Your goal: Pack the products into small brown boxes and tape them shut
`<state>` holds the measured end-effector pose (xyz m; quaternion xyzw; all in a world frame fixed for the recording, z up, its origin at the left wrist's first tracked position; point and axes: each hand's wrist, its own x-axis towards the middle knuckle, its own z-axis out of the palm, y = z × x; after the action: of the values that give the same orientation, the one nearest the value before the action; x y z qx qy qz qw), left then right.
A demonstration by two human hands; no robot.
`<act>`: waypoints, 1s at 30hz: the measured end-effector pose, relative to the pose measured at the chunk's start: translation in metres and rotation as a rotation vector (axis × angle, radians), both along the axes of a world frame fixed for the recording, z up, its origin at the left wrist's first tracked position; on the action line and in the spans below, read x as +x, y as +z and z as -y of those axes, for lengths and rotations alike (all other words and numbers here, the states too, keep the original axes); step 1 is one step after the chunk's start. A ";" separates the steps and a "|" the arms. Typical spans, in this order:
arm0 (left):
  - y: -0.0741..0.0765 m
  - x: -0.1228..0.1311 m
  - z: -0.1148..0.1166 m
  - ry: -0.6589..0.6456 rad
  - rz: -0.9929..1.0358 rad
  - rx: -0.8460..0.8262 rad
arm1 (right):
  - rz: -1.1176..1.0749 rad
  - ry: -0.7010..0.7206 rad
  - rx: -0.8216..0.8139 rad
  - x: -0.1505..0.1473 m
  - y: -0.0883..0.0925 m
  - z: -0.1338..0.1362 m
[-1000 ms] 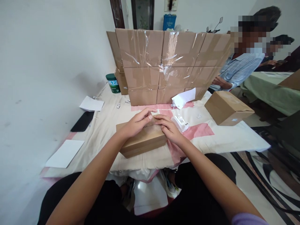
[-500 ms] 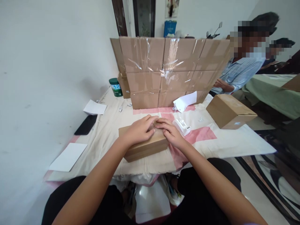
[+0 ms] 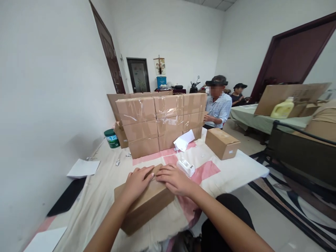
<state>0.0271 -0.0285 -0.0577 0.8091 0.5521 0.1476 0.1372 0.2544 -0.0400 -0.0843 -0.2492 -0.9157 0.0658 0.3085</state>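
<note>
A closed brown cardboard box [image 3: 151,211] lies before me near the table's front edge. My left hand [image 3: 138,182] rests on its top, fingers stretched forward and the thumb pointing inward. Across the right part of the top lies my right hand [image 3: 173,179], its fingers flat and reaching toward the left thumb. Between the two hands a narrow strip of the lid shows; whether tape lies under the fingers I cannot tell. Just beyond my right hand stands a white tape dispenser [image 3: 186,168].
A wall of stacked, taped boxes [image 3: 143,131] stands ahead, with crumpled white paper [image 3: 184,140] at its foot. Another box [image 3: 222,143] is at the right, a green tub [image 3: 112,139] at the left. A black phone-like slab [image 3: 67,197] lies left. A co-worker [image 3: 217,105] sits beyond.
My view has tilted up and turned, showing more of the room. My hands have spread slightly apart and flattened on the box top.
</note>
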 end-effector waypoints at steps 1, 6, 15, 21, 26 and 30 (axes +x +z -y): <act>-0.001 -0.001 -0.002 -0.003 0.005 -0.015 | 0.033 0.007 0.014 -0.001 0.002 0.003; -0.006 -0.003 -0.007 0.035 0.011 -0.070 | 0.094 -0.043 0.071 -0.012 0.002 0.015; -0.008 -0.007 -0.005 0.023 0.020 -0.049 | -0.017 0.024 0.044 -0.004 -0.002 0.016; 0.000 -0.011 0.002 0.045 0.001 -0.044 | -0.068 -0.137 -0.122 0.020 0.012 0.010; 0.000 -0.018 -0.004 0.093 0.015 -0.062 | 0.009 -0.519 -0.405 0.053 0.044 -0.015; 0.003 -0.019 -0.003 0.098 0.066 -0.053 | -0.039 -0.566 -0.541 0.056 0.037 -0.036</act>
<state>0.0083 -0.0250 -0.0552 0.7718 0.5901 0.1659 0.1693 0.3100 -0.0035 -0.0470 -0.5627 -0.7544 0.2217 0.2549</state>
